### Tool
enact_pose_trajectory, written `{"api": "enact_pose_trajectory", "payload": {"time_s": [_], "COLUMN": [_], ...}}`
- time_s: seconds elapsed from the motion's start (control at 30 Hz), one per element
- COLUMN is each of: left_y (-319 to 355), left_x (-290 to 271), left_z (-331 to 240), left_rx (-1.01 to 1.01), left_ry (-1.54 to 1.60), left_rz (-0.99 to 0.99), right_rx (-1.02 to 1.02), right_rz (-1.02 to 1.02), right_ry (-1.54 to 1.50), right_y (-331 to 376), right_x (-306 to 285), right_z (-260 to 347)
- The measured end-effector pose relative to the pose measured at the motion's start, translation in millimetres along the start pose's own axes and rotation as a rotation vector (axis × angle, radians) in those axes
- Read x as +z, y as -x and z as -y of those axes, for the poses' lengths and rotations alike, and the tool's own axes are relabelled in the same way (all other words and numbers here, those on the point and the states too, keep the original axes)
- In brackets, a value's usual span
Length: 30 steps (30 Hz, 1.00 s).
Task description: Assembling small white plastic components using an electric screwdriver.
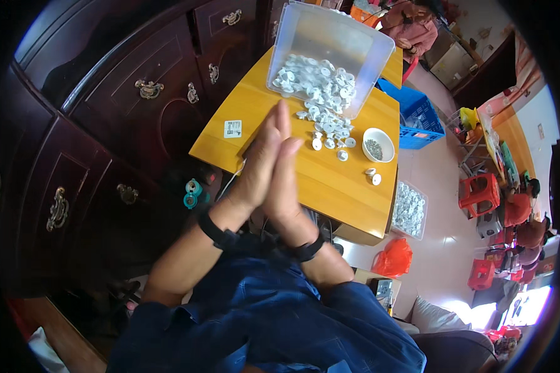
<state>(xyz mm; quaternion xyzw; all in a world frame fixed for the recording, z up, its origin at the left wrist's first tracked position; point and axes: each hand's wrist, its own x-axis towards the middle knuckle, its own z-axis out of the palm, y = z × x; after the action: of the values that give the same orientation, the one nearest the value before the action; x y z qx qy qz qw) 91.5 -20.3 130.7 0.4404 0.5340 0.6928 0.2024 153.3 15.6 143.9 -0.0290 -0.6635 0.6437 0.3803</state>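
My left hand (255, 165) and my right hand (282, 183) are pressed palm to palm over the near edge of the yellow wooden table (336, 193). Their fingers are stretched out flat toward the far side, and I see nothing held. Beyond the fingertips, a clear plastic bin (336, 37) lies tipped toward me. Small white round plastic parts (320, 84) spill from it onto the table. To the right stands a white bowl (386, 138) with small metal pieces (373, 148) inside. Two loose white parts (373, 176) lie in front of the bowl.
A printed white label (233, 128) lies at the table's left. Dark wooden cabinets (130, 93) line the left side. On the floor to the right are a blue crate (420, 118), a clear bin of parts (409, 208) and a red bag (393, 257). Another person (410, 28) sits beyond the table.
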Motion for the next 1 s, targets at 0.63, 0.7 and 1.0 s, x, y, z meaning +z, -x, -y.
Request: {"api": "enact_pose_trajectory", "payload": {"time_s": [0.63,0.7,1.0], "left_y": [-25,-29,-54], "left_x": [-52,-66,-47], "left_z": [48,63,78], "left_rx": [0.127,0.078,-0.389], "left_ry": [-0.699,-0.852,-1.254], "left_rz": [-0.127,-0.104,0.211], "right_rx": [0.013,0.227,0.316], "right_rz": [-0.393,-0.437,-0.490], "right_ry": [0.297,0.196,0.667], "right_y": [-42,-34,-11], "right_x": [-146,-170,-222], "right_z": [-85,-79,-70]}}
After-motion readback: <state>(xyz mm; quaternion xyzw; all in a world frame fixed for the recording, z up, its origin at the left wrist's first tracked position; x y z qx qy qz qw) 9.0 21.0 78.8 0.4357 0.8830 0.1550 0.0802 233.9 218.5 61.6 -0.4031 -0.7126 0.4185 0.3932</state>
